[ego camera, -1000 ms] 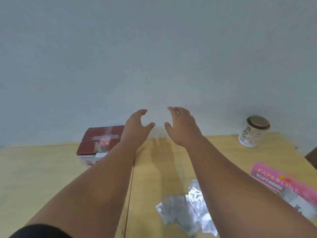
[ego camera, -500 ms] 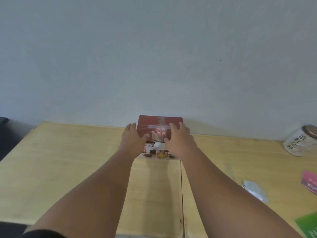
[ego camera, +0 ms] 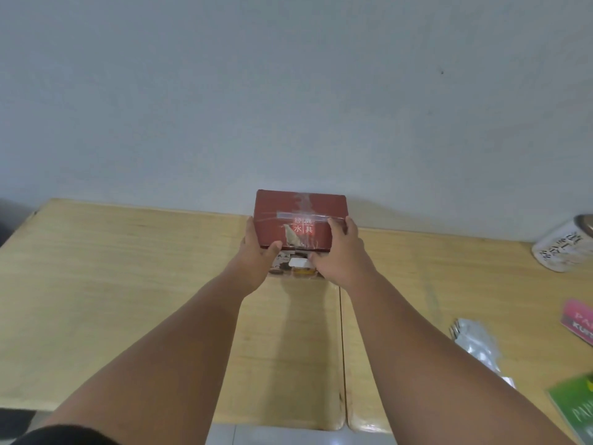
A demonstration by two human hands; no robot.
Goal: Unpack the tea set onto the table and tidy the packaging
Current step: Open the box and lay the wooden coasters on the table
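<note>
A: Hands?
B: The left hand (ego camera: 256,252) is clamped on the left edge of the box (ego camera: 300,216), thumb laid on its top. The right hand (ego camera: 341,252) is clamped on the right edge. The hands are held apart, the box between them.
A: Box position?
B: It is found at the far edge of the table (ego camera: 128,268), near the wall (ego camera: 288,91). Whether it is lifted cannot be told. The top is sealed with clear tape (ego camera: 301,215).
A: Step?
B: Judged the first: the box is being gripped, and nothing is unpacked yet.
A: Next move?
B: The box is probably to be drawn nearer, then the tape peeled or cut. A jar (ego camera: 564,245) and a foil packet (ego camera: 478,342) are noted at right, well apart.
</note>
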